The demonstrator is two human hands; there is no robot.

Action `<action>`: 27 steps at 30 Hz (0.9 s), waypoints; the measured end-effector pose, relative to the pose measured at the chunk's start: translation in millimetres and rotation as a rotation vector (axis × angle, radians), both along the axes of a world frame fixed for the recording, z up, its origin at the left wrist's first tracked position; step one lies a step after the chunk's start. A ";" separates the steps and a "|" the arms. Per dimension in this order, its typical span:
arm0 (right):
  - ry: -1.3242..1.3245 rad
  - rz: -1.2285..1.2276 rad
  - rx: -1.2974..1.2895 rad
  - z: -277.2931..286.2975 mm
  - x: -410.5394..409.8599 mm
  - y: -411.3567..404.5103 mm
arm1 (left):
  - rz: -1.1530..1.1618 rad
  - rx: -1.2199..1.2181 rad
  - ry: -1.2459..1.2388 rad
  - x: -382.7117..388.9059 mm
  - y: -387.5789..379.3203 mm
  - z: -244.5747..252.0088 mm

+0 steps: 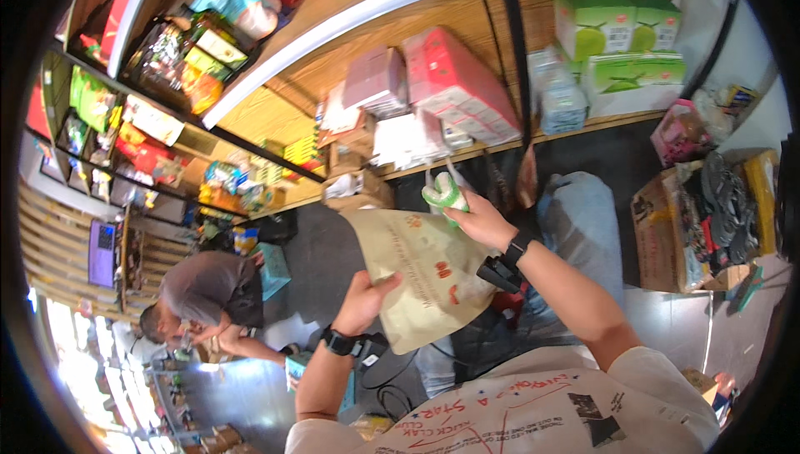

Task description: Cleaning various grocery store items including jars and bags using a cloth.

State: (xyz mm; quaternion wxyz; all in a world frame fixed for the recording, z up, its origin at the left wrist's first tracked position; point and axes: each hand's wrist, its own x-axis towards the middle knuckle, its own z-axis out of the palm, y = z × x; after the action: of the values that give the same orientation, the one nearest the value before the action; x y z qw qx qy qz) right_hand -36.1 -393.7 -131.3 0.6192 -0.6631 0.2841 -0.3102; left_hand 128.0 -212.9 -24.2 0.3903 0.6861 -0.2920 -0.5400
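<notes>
My left hand (362, 304) grips the near left edge of a cream-coloured printed bag (419, 272), its thumb lying on top of the bag. Over the bag's far right end, my right hand (478, 219) is closed around a small green and white item (445, 193), whose exact kind I cannot tell. Pale straps hang just beyond that item. Both wrists wear black bands with devices on them. The bag lies flat and tilted above my lap, and printing faces up on it.
Ahead stands a wooden shelf with pink boxes (459, 88) and green-and-white cartons (634, 82). An open cardboard box of dark sandals (665, 229) is at right. Another person (209, 291) crouches at left, near a teal box (273, 271). Black cables (395, 394) lie on the floor.
</notes>
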 end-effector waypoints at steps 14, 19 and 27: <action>0.370 0.658 -0.371 23.5 39.8 97.9 | 0.241 0.009 0.156 23.9 56.4 -48.5; 0.350 0.783 -0.399 16.5 5.7 113.0 | 0.304 -0.016 0.227 18.6 69.0 -55.9; 0.236 0.410 -0.485 17.7 -26.2 66.9 | 0.257 -0.011 0.074 17.0 66.0 -29.7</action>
State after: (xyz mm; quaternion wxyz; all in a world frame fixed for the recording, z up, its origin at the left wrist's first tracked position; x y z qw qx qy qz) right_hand -62.3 -326.8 -113.6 0.4559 -0.8657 0.1325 -0.1588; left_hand 145.0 -146.9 -53.9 0.4705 0.6953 -0.1902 -0.5089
